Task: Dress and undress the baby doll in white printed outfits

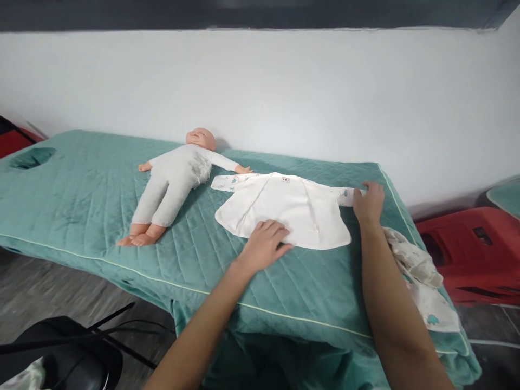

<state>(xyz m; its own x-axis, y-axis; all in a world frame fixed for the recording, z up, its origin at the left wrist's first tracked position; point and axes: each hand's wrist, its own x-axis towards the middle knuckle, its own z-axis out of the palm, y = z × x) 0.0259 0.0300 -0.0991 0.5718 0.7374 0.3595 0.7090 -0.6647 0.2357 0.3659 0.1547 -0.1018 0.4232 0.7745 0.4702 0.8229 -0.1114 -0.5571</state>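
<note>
A small white baby top (294,208) lies spread open on the green quilted cover, its sleeves stretched out to both sides. My left hand (267,242) rests on its lower edge with the fingers apart. At the end of the right-hand sleeve is my right hand (369,203), its fingers bent over the cuff; the fingertips partly hide the fabric. To the left of the top a baby doll (176,176) with a grey-white cloth body lies on its back, one of its hands close to the left sleeve.
Crumpled printed cloth (422,281) lies at the bed's right end. The green bed (93,200) stands against a white wall. Beyond its right end is a red plastic stool (475,249); a black chair (69,346) is at the lower left.
</note>
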